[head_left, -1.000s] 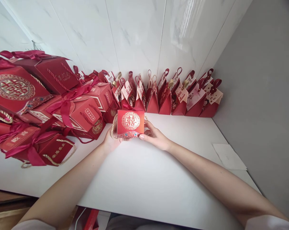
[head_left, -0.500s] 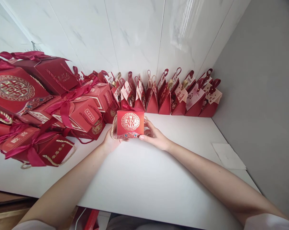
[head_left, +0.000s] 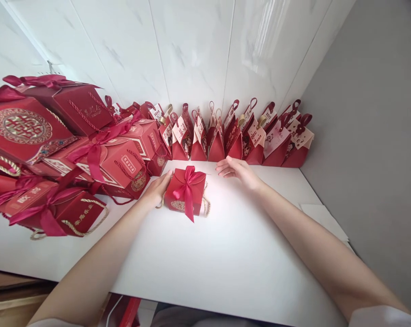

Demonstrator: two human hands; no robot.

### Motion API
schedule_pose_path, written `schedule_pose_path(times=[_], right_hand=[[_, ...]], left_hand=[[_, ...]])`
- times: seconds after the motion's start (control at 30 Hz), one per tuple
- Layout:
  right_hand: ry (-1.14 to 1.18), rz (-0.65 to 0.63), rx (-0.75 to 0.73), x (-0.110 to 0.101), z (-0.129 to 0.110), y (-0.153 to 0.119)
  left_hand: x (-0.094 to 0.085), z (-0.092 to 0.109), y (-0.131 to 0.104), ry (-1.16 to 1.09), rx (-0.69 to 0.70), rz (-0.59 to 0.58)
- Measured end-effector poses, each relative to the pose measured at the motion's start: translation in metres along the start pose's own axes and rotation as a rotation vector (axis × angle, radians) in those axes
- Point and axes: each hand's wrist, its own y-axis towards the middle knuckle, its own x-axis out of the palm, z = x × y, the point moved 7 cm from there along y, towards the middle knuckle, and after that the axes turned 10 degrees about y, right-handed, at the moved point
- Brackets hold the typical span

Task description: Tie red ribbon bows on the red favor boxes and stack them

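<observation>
A small red gift box (head_left: 170,190) with a crimson ribbon bow on its lid and twisted gold cord handles sits in front of me, its lid facing up. My left hand (head_left: 155,190) grips its left side, thumb along the upper edge; the other fingers are mostly hidden behind the box. To the right of the box and apart from it, my right hand (head_left: 238,172) hovers over the white table (head_left: 226,259) with fingers spread and nothing in them. A round gold emblem shows partly on the box's front side, under the ribbon tail.
On the left, larger red gift boxes (head_left: 105,161) with ribbons and cord handles are stacked high. Several small peaked red boxes (head_left: 233,146) with ribbon loops stand along the marbled wall (head_left: 195,50). White sheets (head_left: 323,221) lie by the grey wall at right.
The gift box has tipped from showing its emblem side to showing its bowed lid and come slightly lower. My right hand has let go and moved right and up.
</observation>
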Motion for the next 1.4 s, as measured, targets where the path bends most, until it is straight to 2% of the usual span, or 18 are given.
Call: schedule_pose_path(times=[0.1,0.17,0.27,0.4,0.47,0.53,0.67,0.77,0.93,1.13,1.27,1.33,1.4], right_hand=[[-0.028,-0.104,0.146,0.010,0.016,-0.002],[-0.061,-0.215,0.194,0.022,0.026,-0.005],[-0.060,-0.347,0.170,0.041,0.032,-0.010],[-0.011,-0.422,0.168,0.056,0.025,-0.015],[0.054,-0.395,0.152,0.053,0.012,-0.014],[0.164,-0.292,0.104,0.040,-0.007,-0.010],[0.311,-0.054,0.066,0.003,-0.035,-0.006],[0.257,0.026,0.123,-0.017,-0.044,-0.008],[0.009,-0.030,0.250,-0.034,-0.050,-0.014],[-0.158,-0.070,0.315,-0.043,-0.057,-0.022],[-0.327,-0.193,0.456,-0.037,-0.056,-0.033],[-0.455,-0.248,0.447,-0.032,-0.056,-0.035],[-0.545,-0.248,0.347,-0.025,-0.056,-0.031]], left_hand=[[-0.008,0.014,-0.004,0.365,0.043,0.023],[-0.008,0.022,-0.007,0.407,0.057,-0.016],[-0.006,0.023,-0.012,0.330,-0.021,-0.128],[0.000,0.027,-0.016,0.109,-0.036,-0.301],[0.000,0.033,-0.018,-0.032,-0.008,-0.347],[-0.002,0.039,-0.018,-0.151,0.018,-0.352],[-0.006,0.043,-0.016,-0.284,-0.010,-0.288],[-0.009,0.033,-0.013,-0.214,-0.106,-0.197],[-0.012,0.026,-0.010,-0.148,-0.148,-0.138],[-0.016,0.025,-0.010,-0.075,-0.136,-0.082],[-0.017,0.025,-0.007,-0.020,-0.026,0.012],[-0.018,0.031,-0.007,0.116,0.135,0.141],[-0.012,0.043,-0.014,0.370,0.368,0.252]])
